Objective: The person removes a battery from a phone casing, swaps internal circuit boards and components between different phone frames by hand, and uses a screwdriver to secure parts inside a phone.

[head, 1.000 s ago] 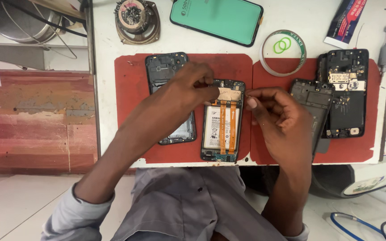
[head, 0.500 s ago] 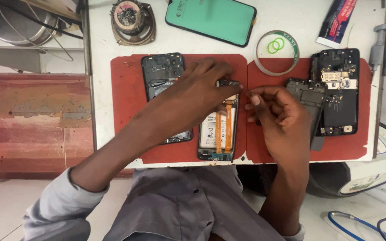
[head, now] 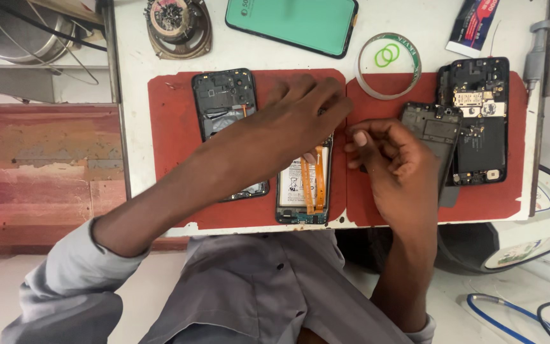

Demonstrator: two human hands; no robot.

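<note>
- Red mat on the white bench, that's my landmark for everything here.
- Open phone lies near the mat's middle, toward the front edge, back off, with orange flex strips running down over its battery.
- Left hand lies flat over the top end of that phone, fingers together and bent down onto it. Can't tell whether they're pinching anything underneath.
- Right hand sits just right of the phone, on the mat's right half, fingers curled in with thumb and forefinger tips together. If there's something small between them, it's too tiny to see.
- Second phone shell is on the mat's left part, half under the left forearm.
- Black frame and another stripped phone are at the mat's right end, the frame overlapping the phone's left edge.
- Past the mat's far edge: a green phone, a tape ring with green bands inside, a round speaker and a glue tube.
</note>
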